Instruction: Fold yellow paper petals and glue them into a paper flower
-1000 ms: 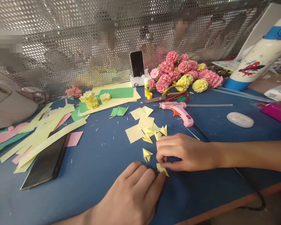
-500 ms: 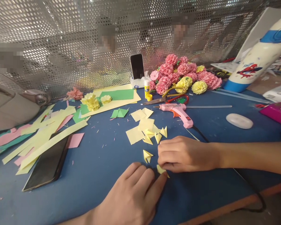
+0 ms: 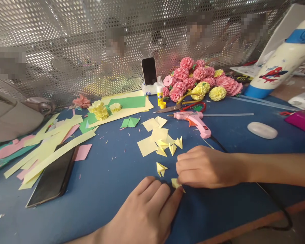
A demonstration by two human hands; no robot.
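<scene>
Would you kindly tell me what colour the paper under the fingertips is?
The paper is pale yellow, seen in the head view.

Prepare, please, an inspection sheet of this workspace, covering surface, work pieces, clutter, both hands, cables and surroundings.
Surface: blue tabletop, dotted with tiny paper scraps.
Work pieces: small yellow paper piece at the hands; folded yellow pieces and flat yellow squares beyond.
Clutter: paper strips partly covering a dark phone; scissors; glue stick.
Left hand: fingertip on the small yellow paper piece.
Right hand: fingertips at the same piece; exact grip hidden.
Cables: black cord runs from the pink glue gun toward the right forearm.
Surroundings: perforated metal screen behind, pink and yellow paper flowers before it, bottle at the right.
</scene>
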